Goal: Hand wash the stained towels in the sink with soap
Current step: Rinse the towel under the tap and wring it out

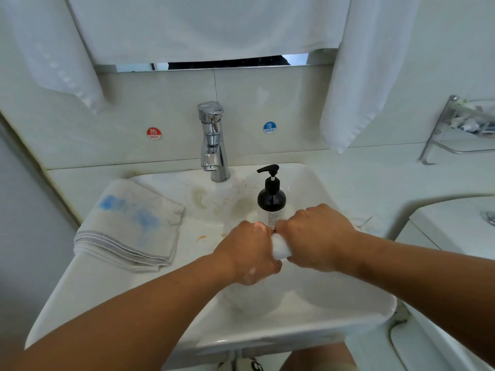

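Both sets of fingers are curled tight. At centre frame, the left hand (249, 253) and right hand (318, 236) clench a white towel (281, 247) bunched between them, its short visible length running from fist to fist over the sink (348, 303). The soap bottle (272, 199) stands just behind the knuckles. The blue-stained folded towel (128, 226) lies on the rim at centre left, nearer the left hand.
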The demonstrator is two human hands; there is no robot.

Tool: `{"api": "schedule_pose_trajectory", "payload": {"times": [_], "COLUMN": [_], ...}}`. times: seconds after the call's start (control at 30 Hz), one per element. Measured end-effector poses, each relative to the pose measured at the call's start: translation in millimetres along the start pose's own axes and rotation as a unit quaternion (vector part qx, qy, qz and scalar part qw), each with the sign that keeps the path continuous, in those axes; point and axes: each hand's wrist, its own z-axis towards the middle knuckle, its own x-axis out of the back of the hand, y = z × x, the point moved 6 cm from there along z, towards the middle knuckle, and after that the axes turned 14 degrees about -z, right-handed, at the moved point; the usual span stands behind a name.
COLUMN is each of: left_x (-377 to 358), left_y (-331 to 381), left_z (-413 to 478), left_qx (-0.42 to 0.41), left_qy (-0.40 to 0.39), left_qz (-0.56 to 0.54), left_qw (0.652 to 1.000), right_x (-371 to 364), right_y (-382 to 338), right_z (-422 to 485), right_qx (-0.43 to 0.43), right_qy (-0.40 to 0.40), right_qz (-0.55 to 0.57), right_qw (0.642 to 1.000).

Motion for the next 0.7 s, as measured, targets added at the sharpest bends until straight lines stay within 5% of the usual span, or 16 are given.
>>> {"api": "schedule_pose_trajectory", "payload": {"times": [0.17, 0.43, 0.7], "left_x": [-6, -11, 12], "left_y": [-5, -6, -9], "left_z": [-2, -5, -12], "left_qx": [0.059, 0.109, 0.039], "left_qy": [-0.01, -0.024, -0.073], "left_qz": [-0.094, -0.23, -0.195], "left_qw": [0.994, 0.967, 0.977], "right_x": [-7, -12, -1], "right_y": [0, 4, 19], "right_z": [1, 0, -6], "right_qx": [0.011, 0.016, -0.043], "right_qy": [0.107, 0.17, 0.082], "right_qz": [-0.041, -0.03, 0.044], "right_qw": [0.993, 0.985, 0.995]}}
